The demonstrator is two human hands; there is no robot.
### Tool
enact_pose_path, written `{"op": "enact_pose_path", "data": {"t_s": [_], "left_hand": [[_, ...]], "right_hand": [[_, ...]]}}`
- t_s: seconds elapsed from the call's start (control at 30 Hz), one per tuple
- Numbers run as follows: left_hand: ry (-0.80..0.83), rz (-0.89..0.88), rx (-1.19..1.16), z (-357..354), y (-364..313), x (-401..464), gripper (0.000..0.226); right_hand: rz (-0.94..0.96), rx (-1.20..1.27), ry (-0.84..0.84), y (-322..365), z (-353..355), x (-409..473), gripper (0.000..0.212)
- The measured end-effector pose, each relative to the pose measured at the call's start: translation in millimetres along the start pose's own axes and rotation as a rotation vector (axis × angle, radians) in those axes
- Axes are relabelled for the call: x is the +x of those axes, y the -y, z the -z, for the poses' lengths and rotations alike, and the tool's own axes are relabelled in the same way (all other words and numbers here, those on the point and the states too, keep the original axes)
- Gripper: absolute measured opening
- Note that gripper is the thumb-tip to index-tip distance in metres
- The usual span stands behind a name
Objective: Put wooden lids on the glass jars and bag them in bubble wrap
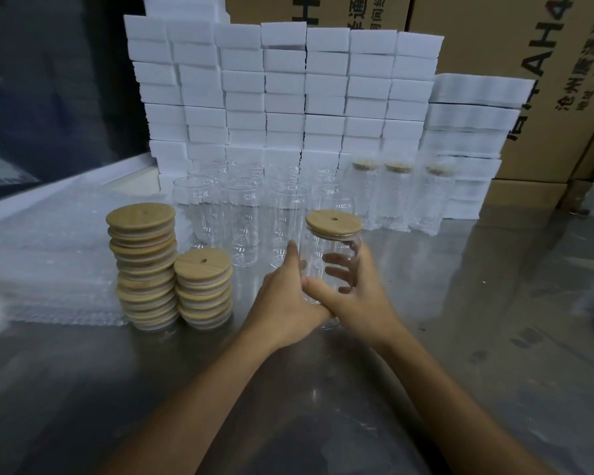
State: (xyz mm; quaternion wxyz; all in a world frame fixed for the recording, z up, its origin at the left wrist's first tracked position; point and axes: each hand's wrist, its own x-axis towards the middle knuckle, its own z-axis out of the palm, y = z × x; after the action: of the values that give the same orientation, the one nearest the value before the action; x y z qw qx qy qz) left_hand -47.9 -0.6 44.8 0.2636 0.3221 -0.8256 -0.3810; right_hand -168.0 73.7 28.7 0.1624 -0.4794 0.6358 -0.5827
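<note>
Forearms reach in from the near edge over the steel worktop [426,354]. Left hand [282,303] and right hand [360,296] both wrap a glass jar [330,265], fingers [336,272] curled round its far side and showing through the glass; thumbs meet at the near wall. The jar's base sits low between the palms, on or just above the worktop; cannot tell which. Wooden lid [333,223] already seated on its mouth, so the two-handed grip probably steadies it before bagging. Left of the hands, two lid stacks [144,265], within easy reach. Beyond them, bubble wrap [48,262] lies flat, likely the bag supply. Behind, open jars [244,221] wait in rows; to their right, bagged jars [396,197] stand finished. Farthest: white foam blocks [285,90], cartons [546,63].
</note>
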Motion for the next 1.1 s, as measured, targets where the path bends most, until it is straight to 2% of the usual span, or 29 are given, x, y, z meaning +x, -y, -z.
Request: {"op": "enact_pose_path", "data": {"t_s": [0.07,0.13,0.3,0.4,0.5,0.63,0.7,0.8,1.0,1.1], "left_hand": [[0.068,0.014,0.214,22,-15,0,0.112],[0.053,-0.012,0.254,51,-36,1,0.092],[-0.296,-0.126,0.151,130,-81,18,0.002],[-0.470,-0.070,0.209,172,-78,37,0.012],[-0.548,0.056,0.313,207,-53,54,0.016],[-0.422,0.262,0.526,223,-4,62,0.020],[-0.346,0.355,0.622,222,14,60,0.035],[-0.312,0.411,0.606,227,24,58,0.053],[-0.270,0.479,0.369,232,26,58,0.045],[-0.253,0.468,0.373,231,31,59,0.044]], "right_hand": [[-0.031,0.002,0.013,-5,2,2,0.099],[-0.065,0.004,0.032,-9,6,3,0.100],[-0.126,-0.014,0.094,-12,11,1,0.097],[-0.136,-0.005,0.091,-11,10,1,0.095],[-0.142,-0.008,0.096,-10,10,0,0.095],[-0.151,0.000,0.085,-11,10,1,0.094],[-0.151,0.001,0.084,-11,10,1,0.093],[-0.156,-0.001,0.083,-13,10,1,0.093],[-0.153,-0.012,0.088,-9,10,0,0.096],[-0.156,-0.014,0.097,-9,11,0,0.097]]}}
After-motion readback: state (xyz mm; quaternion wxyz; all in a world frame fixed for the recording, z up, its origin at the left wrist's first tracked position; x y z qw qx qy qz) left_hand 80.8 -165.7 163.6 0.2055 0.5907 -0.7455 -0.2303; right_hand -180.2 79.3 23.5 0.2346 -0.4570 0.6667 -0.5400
